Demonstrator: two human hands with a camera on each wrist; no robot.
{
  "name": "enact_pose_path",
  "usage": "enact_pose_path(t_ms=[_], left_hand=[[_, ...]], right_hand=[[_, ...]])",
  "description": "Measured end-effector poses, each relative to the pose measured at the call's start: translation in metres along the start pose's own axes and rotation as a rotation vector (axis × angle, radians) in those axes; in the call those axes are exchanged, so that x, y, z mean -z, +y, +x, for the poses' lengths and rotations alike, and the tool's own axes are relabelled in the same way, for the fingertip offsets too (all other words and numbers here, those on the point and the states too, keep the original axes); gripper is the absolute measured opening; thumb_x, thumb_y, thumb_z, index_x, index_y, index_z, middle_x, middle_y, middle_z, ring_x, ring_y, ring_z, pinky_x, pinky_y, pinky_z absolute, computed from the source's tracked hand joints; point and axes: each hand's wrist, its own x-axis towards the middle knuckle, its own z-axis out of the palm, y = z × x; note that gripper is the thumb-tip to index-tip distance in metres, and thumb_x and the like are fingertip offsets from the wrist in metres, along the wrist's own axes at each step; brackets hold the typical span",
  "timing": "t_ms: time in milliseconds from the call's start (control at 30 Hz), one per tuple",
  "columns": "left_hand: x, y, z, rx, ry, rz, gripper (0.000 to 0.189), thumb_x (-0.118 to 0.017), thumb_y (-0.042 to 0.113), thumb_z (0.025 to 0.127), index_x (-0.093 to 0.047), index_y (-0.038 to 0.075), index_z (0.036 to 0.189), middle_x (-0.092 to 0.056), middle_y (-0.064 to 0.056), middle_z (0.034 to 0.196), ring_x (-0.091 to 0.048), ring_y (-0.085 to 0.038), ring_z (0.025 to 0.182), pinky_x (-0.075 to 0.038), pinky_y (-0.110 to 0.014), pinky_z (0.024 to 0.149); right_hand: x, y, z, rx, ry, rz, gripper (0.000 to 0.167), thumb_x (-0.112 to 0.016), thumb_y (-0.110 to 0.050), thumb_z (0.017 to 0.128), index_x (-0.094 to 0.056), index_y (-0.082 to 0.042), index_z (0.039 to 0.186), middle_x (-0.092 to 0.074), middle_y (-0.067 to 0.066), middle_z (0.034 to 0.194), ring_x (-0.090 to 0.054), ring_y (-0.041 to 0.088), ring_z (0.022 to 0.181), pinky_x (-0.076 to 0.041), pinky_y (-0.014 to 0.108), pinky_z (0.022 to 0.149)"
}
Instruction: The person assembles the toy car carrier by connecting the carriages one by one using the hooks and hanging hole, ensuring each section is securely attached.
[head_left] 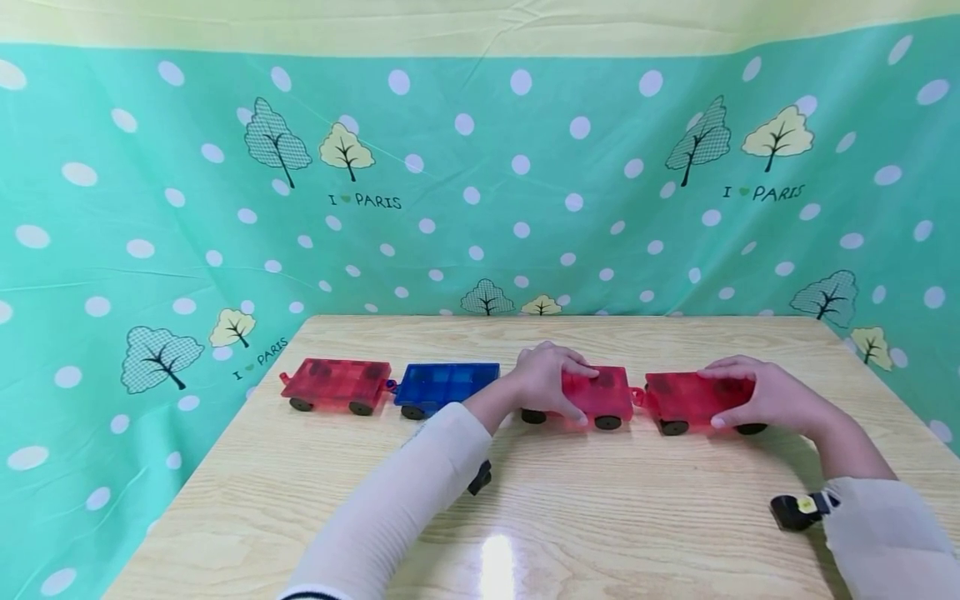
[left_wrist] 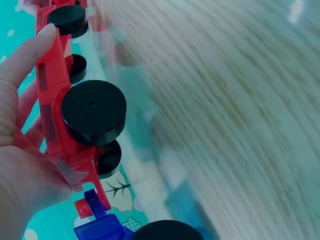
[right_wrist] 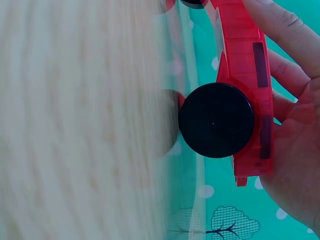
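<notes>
A row of toy train cars spans the table, coupled end to end. My left hand (head_left: pixel 542 382) grips the third one, a see-through red car (head_left: pixel 613 385), from above, thumb on its near side. My right hand (head_left: pixel 776 398) holds the rightmost red car (head_left: pixel 678 396) the same way. A small red coupling (head_left: pixel 637 397) bridges these two. Left of them stand a blue car (head_left: pixel 442 377) and another red car (head_left: pixel 341 377). In the left wrist view, a blue coupling loop (left_wrist: pixel 93 200) meets the held car's red end. A black wheel (right_wrist: pixel 217 120) fills much of the right wrist view.
The wooden table (head_left: pixel 600 517) reaches back to a green dotted cloth (head_left: pixel 525 192) with printed trees. A black wrist device (head_left: pixel 797 510) hangs beside the right sleeve (head_left: pixel 888 533); another dark piece (head_left: pixel 480 477) shows under the left sleeve (head_left: pixel 405 500).
</notes>
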Motion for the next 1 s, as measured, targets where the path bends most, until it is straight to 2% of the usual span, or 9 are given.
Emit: enact_pose_path(t_ms=[333,600,767,900,1000], left_hand=[[-0.006,-0.001,0.002,0.009,-0.013,0.029,0.070,-0.088,0.046,0.066,-0.063,0.036,0.130,-0.055,0.011,0.134,-0.041,-0.012,0.126,-0.036,-0.039,0.094],[-0.010,-0.002,0.002,0.013,-0.017,0.013,0.069,-0.088,0.044,0.068,-0.063,0.036,0.131,-0.055,0.012,0.134,-0.041,-0.011,0.124,-0.035,-0.037,0.094],[-0.013,-0.004,0.002,0.011,-0.031,0.013,0.068,-0.086,0.046,0.070,-0.062,0.035,0.133,-0.055,0.013,0.136,-0.041,-0.011,0.126,-0.034,-0.036,0.094],[-0.015,-0.008,0.002,0.016,-0.031,-0.029,0.067,-0.086,0.045,0.071,-0.062,0.034,0.133,-0.053,0.014,0.138,-0.039,-0.012,0.129,-0.034,-0.039,0.100],[-0.014,-0.011,0.000,0.024,-0.031,-0.100,0.067,-0.087,0.041,0.071,-0.063,0.030,0.132,-0.052,0.013,0.140,-0.038,-0.014,0.132,-0.039,-0.036,0.101]], right_hand=[[-0.002,-0.002,0.000,-0.009,-0.009,0.007,0.080,-0.089,-0.038,0.068,-0.059,0.001,0.131,-0.047,0.026,0.134,-0.040,0.047,0.119,-0.050,0.052,0.085],[0.001,0.001,-0.001,-0.028,-0.016,-0.005,0.082,-0.088,-0.041,0.067,-0.059,0.000,0.132,-0.047,0.026,0.135,-0.040,0.047,0.120,-0.048,0.057,0.088],[0.002,0.003,-0.002,-0.040,-0.030,0.002,0.081,-0.088,-0.039,0.068,-0.058,0.000,0.133,-0.045,0.028,0.138,-0.039,0.048,0.120,-0.050,0.053,0.085],[0.002,0.005,-0.003,-0.030,-0.029,0.007,0.081,-0.088,-0.039,0.069,-0.058,0.000,0.133,-0.045,0.028,0.138,-0.037,0.049,0.123,-0.048,0.054,0.088],[0.002,0.007,-0.003,-0.022,-0.027,0.009,0.081,-0.087,-0.039,0.069,-0.058,0.000,0.133,-0.045,0.028,0.139,-0.036,0.049,0.125,-0.044,0.059,0.092]])
